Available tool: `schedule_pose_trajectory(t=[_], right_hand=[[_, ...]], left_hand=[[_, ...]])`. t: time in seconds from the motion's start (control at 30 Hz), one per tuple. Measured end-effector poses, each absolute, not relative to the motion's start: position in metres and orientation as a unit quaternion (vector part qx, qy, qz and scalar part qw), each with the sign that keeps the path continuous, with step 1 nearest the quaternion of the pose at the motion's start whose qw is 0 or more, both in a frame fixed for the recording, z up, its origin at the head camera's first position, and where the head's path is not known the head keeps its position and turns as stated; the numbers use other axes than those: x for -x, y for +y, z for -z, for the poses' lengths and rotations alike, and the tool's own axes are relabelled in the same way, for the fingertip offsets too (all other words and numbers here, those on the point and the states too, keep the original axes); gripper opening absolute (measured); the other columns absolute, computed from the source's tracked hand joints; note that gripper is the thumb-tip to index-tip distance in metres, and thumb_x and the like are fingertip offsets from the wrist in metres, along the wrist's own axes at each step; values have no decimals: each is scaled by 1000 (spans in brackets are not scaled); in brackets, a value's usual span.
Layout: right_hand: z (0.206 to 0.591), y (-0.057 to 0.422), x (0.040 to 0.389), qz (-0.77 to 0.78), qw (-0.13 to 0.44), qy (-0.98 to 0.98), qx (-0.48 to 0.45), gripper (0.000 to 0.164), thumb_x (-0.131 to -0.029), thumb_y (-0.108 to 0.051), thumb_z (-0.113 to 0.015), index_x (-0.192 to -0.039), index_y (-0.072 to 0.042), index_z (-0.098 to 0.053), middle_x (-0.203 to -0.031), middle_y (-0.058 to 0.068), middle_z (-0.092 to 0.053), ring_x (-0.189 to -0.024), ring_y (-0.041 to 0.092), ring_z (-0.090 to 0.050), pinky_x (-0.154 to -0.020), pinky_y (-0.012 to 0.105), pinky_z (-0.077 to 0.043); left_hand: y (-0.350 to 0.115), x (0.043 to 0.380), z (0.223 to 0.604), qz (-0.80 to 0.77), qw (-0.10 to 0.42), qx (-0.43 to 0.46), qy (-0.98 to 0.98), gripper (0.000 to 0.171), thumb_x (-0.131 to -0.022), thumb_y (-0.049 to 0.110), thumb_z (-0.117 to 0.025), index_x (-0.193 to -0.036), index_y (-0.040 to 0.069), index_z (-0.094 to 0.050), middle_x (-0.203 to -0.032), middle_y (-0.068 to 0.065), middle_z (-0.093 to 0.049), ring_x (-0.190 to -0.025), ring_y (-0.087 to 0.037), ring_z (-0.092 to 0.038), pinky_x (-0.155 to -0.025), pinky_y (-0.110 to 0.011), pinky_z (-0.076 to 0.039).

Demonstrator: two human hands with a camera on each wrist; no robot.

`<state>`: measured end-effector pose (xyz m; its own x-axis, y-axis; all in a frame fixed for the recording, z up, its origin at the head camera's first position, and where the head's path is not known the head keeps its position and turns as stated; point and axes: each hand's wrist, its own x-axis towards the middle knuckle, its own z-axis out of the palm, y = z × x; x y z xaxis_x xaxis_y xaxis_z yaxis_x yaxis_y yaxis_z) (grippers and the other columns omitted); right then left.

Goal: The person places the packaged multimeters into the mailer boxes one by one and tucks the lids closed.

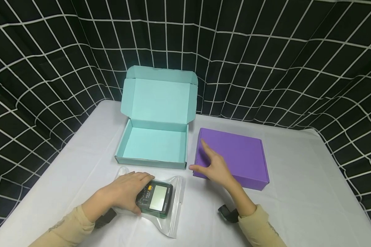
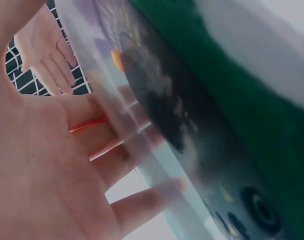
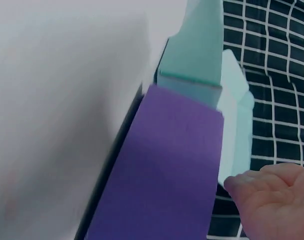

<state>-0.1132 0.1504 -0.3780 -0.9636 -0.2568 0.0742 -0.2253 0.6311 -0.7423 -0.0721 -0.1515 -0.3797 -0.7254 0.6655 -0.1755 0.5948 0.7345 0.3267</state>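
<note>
A multimeter point(image 1: 158, 198) with a dark green edge and a pale screen lies face up in a clear zip bag point(image 1: 177, 206). My left hand point(image 1: 126, 192) spans it from above, fingers along its far side and thumb at its near side. In the left wrist view the fingers point(image 2: 137, 207) show partly through the plastic beside the multimeter point(image 2: 191, 115). My right hand point(image 1: 217, 168) is over the left part of a closed purple box point(image 1: 238, 154), fingers extended and thumb spread. The right wrist view shows that hand point(image 3: 271, 200) holding nothing; whether it touches the box is unclear.
Behind the bag stands a light teal box point(image 1: 156, 144), its lid point(image 1: 160, 99) raised and nothing inside. The purple box sits to its right. A white cloth point(image 1: 300, 192) covers the table, and dark curtains point(image 1: 250, 51) with a white grid enclose its back and sides.
</note>
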Motion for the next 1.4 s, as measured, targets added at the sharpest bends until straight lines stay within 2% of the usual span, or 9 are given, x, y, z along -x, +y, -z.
schedule_pose_trajectory(t=[0.33, 0.5, 0.7, 0.97, 1.23, 1.4], right_hand=[[380, 117, 131, 440, 76, 888, 113, 105, -77, -36, -81, -155, -3, -18, -156, 19, -25, -134, 40, -39, -108, 51, -37], [384, 104, 141, 458, 88, 881, 75, 108, -77, -30, -83, -154, 1, -14, -155, 22, -24, -140, 38, -29, -112, 51, -32], [388, 92, 150, 483, 101, 869, 36, 114, -72, -19, -87, -152, 8, -10, -154, 28, -22, -142, 38, -25, -114, 49, -27], [390, 85, 154, 456, 118, 882, 25, 118, -66, -8, -89, -151, 10, -10, -153, 29, -25, -140, 41, -29, -113, 50, -29], [389, 83, 148, 431, 109, 896, 25, 111, -68, -10, -87, -149, 13, -15, -149, 32, -30, -137, 42, -32, -112, 50, -32], [389, 81, 144, 426, 103, 898, 29, 110, -68, -8, -87, -148, 15, -16, -147, 33, -32, -136, 43, -35, -111, 50, -33]], left_hand=[[-152, 72, 381, -124, 134, -342, 922, 97, -53, 32, -92, -134, -1, -50, -133, -13, -55, -122, -34, -52, -105, -53, -40], [-152, 72, 381, -129, 140, -335, 923, 98, -53, 32, -92, -134, -3, -49, -133, -15, -55, -123, -35, -51, -106, -53, -39], [-152, 74, 381, -131, 140, -335, 923, 94, -53, 31, -92, -131, -3, -52, -131, -14, -57, -122, -35, -52, -106, -52, -39], [-152, 74, 381, -135, 141, -336, 921, 93, -53, 31, -92, -130, -4, -53, -130, -14, -58, -120, -34, -53, -106, -51, -40], [-151, 74, 381, -132, 147, -332, 922, 92, -54, 32, -91, -130, -2, -54, -127, -12, -59, -119, -33, -54, -105, -52, -40], [-152, 74, 382, -129, 142, -334, 923, 88, -53, 32, -91, -127, 0, -55, -119, -6, -61, -114, -30, -56, -103, -51, -42]])
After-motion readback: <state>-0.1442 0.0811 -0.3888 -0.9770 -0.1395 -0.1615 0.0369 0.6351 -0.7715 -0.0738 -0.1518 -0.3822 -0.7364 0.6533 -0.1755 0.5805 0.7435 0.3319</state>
